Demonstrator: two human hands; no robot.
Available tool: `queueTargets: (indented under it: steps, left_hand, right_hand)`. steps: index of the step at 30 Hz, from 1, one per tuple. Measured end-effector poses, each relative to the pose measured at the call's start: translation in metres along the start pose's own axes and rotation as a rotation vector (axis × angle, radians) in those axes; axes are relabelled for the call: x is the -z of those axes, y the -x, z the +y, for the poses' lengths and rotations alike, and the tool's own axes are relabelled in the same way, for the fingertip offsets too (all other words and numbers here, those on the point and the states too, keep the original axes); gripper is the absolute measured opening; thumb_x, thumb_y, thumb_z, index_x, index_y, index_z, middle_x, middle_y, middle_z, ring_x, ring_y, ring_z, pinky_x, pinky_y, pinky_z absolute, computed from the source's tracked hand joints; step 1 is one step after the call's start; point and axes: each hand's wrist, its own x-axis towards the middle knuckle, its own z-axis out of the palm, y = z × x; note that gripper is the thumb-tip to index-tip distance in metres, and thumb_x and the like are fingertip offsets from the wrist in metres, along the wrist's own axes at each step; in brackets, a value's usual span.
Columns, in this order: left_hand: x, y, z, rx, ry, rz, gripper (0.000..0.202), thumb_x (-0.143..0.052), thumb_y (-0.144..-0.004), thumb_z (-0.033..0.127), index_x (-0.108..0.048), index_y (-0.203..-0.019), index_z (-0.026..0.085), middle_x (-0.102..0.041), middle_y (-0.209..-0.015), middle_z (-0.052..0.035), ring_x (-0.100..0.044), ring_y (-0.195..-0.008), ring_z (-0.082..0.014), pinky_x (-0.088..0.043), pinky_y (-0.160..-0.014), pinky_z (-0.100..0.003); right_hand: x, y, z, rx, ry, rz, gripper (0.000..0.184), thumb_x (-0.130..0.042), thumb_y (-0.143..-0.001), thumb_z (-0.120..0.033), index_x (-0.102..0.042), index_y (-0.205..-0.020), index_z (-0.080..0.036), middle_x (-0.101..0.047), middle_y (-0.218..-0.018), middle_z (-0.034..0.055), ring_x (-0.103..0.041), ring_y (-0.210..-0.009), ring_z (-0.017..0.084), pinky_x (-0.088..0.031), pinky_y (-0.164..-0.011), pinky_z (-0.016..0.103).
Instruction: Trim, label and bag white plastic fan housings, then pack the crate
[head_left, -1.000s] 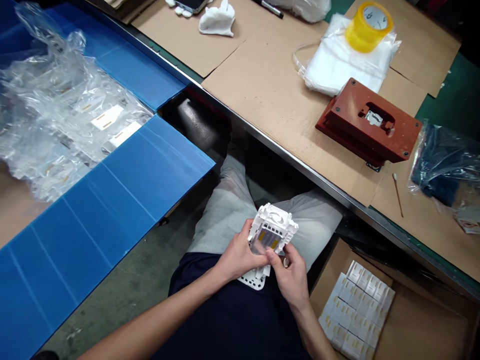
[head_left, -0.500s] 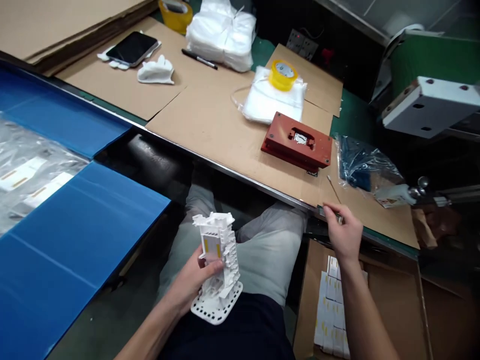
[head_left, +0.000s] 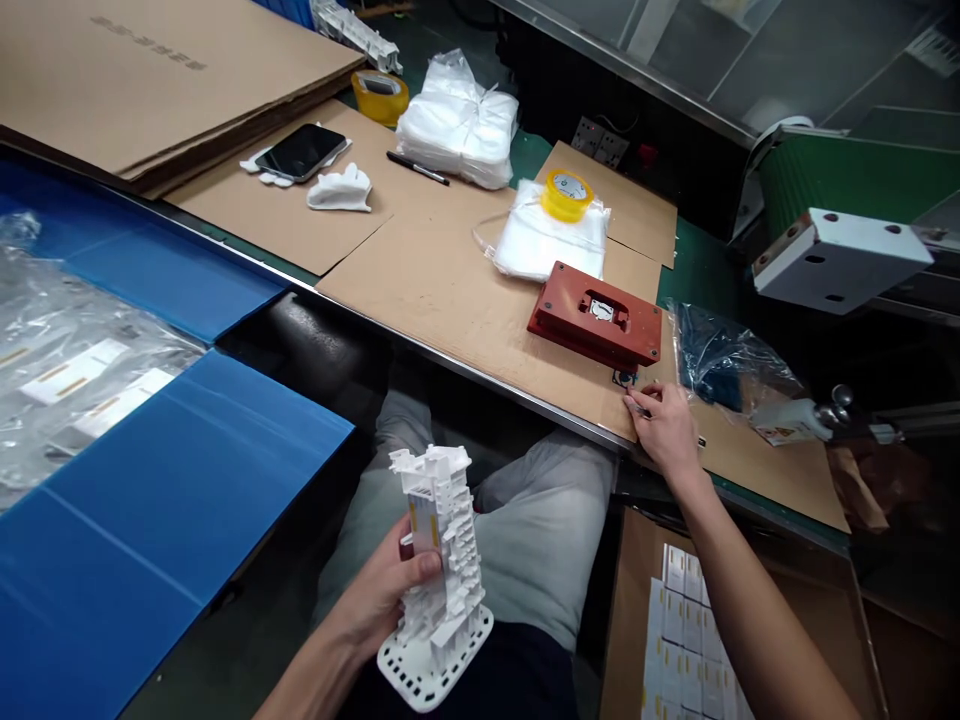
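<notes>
My left hand [head_left: 386, 592] grips a white moulded plastic part [head_left: 439, 570] with a perforated base, held upright over my lap. A yellow strip shows on its side. My right hand [head_left: 664, 428] rests on the cardboard-covered table [head_left: 465, 285] near its front edge, fingers curled down onto a thin stick lying there. It sits just below the red metal fixture [head_left: 596, 318], which has a small white piece in its recess.
A blue corrugated sheet [head_left: 150, 500] with clear bags lies at left. A yellow tape roll [head_left: 567, 192] on white bags, a phone [head_left: 300, 152], a pen, a dark bagged item [head_left: 720, 350] sit on the table. A carton of small white boxes [head_left: 686, 630] stands below right.
My right hand left the white part, reached to the table edge, then moved up toward the red fixture. My left hand alone now holds the part upright. The view tilted up.
</notes>
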Motion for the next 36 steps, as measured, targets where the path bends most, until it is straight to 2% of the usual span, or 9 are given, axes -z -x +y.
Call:
queueTargets:
  steps: [6, 9, 11, 16, 22, 25, 31, 33, 36]
  left_hand:
    - [0.001, -0.007, -0.002, -0.003, 0.001, -0.026, 0.087, -0.096, -0.052, 0.035, -0.052, -0.125, 0.020, -0.073, -0.099, -0.0088, -0.072, -0.085, -0.0285, -0.058, -0.074, -0.038]
    - [-0.001, -0.010, -0.003, -0.027, -0.001, -0.049, 0.086, -0.096, -0.053, 0.034, -0.053, -0.126, 0.020, -0.073, -0.108, -0.0115, -0.071, -0.095, -0.0311, -0.057, -0.078, -0.038]
    - [-0.008, -0.011, -0.001, -0.040, -0.015, -0.079, 0.086, -0.096, -0.052, 0.033, -0.054, -0.126, 0.019, -0.072, -0.111, -0.0127, -0.070, -0.100, -0.0330, -0.056, -0.081, -0.040]
    - [-0.035, -0.018, 0.004, -0.118, -0.005, -0.130, 0.083, -0.095, -0.047, 0.025, -0.057, -0.121, 0.018, -0.069, -0.121, -0.0138, -0.067, -0.107, -0.0318, -0.054, -0.085, -0.037]
    - [-0.045, -0.030, -0.002, -0.121, -0.040, -0.162, 0.079, -0.094, -0.045, 0.019, -0.058, -0.114, 0.017, -0.073, -0.099, -0.0084, -0.069, -0.087, -0.0244, -0.053, -0.077, -0.034]
    - [-0.042, -0.029, -0.007, -0.090, -0.014, -0.196, 0.079, -0.095, -0.046, 0.021, -0.058, -0.116, 0.017, -0.074, -0.100, -0.0091, -0.070, -0.088, -0.0247, -0.053, -0.076, -0.033]
    - [-0.046, -0.024, -0.010, -0.136, -0.046, -0.081, 0.065, -0.093, -0.056, 0.022, -0.061, -0.111, 0.016, -0.074, -0.095, -0.0072, -0.069, -0.081, -0.0193, -0.055, -0.074, -0.031]
    - [-0.048, -0.023, -0.008, -0.151, -0.051, -0.062, 0.064, -0.094, -0.055, 0.021, -0.061, -0.110, 0.016, -0.075, -0.097, -0.0071, -0.070, -0.081, -0.0188, -0.056, -0.075, -0.031]
    - [-0.051, -0.020, -0.004, -0.155, -0.067, -0.039, 0.067, -0.095, -0.052, 0.019, -0.061, -0.109, 0.016, -0.075, -0.101, -0.0080, -0.070, -0.081, -0.0186, -0.056, -0.074, -0.030]
  right_hand:
    - [0.007, 0.022, -0.014, 0.073, -0.139, 0.016, 0.025, -0.059, -0.093, -0.039, -0.078, -0.096, -0.023, -0.067, -0.126, 0.0113, -0.059, -0.115, 0.029, -0.052, -0.092, 0.045]
    - [0.011, 0.035, -0.028, 0.077, -0.266, 0.034, 0.021, -0.060, -0.094, -0.035, -0.076, -0.097, -0.021, -0.073, -0.115, 0.0098, -0.066, -0.110, 0.025, -0.052, -0.099, 0.043]
    - [0.016, 0.050, -0.046, 0.048, -0.327, 0.040, 0.018, -0.061, -0.094, -0.033, -0.074, -0.099, -0.021, -0.076, -0.104, 0.0079, -0.071, -0.098, 0.023, -0.055, -0.092, 0.039]
    - [0.025, 0.091, -0.115, -0.266, -0.664, -0.082, 0.015, -0.072, -0.087, -0.034, -0.071, -0.096, -0.022, -0.075, -0.090, 0.0029, -0.069, -0.081, 0.017, -0.056, -0.071, 0.027]
    - [0.023, 0.120, -0.172, -0.623, -1.123, -0.293, 0.027, -0.081, -0.076, -0.030, -0.072, -0.100, -0.022, -0.073, -0.088, 0.0012, -0.067, -0.082, 0.015, -0.055, -0.075, 0.025]
    - [0.017, 0.128, -0.181, -0.693, -1.195, -0.301, 0.022, -0.081, -0.076, -0.031, -0.075, -0.096, -0.022, -0.073, -0.087, 0.0017, -0.066, -0.084, 0.016, -0.054, -0.077, 0.026]
    - [0.018, 0.129, -0.185, -0.809, -1.381, -0.348, 0.023, -0.080, -0.078, -0.034, -0.077, -0.097, -0.021, -0.073, -0.088, 0.0032, -0.066, -0.083, 0.016, -0.055, -0.079, 0.029]
    - [0.021, 0.127, -0.183, -0.829, -1.383, -0.339, 0.021, -0.079, -0.080, -0.036, -0.078, -0.095, -0.021, -0.072, -0.083, 0.0021, -0.063, -0.070, 0.012, -0.054, -0.071, 0.027]
    - [0.024, 0.123, -0.178, -0.863, -1.342, -0.248, 0.023, -0.079, -0.080, -0.037, -0.078, -0.094, -0.019, -0.073, -0.084, 0.0025, -0.043, -0.045, 0.003, -0.044, -0.048, 0.023]
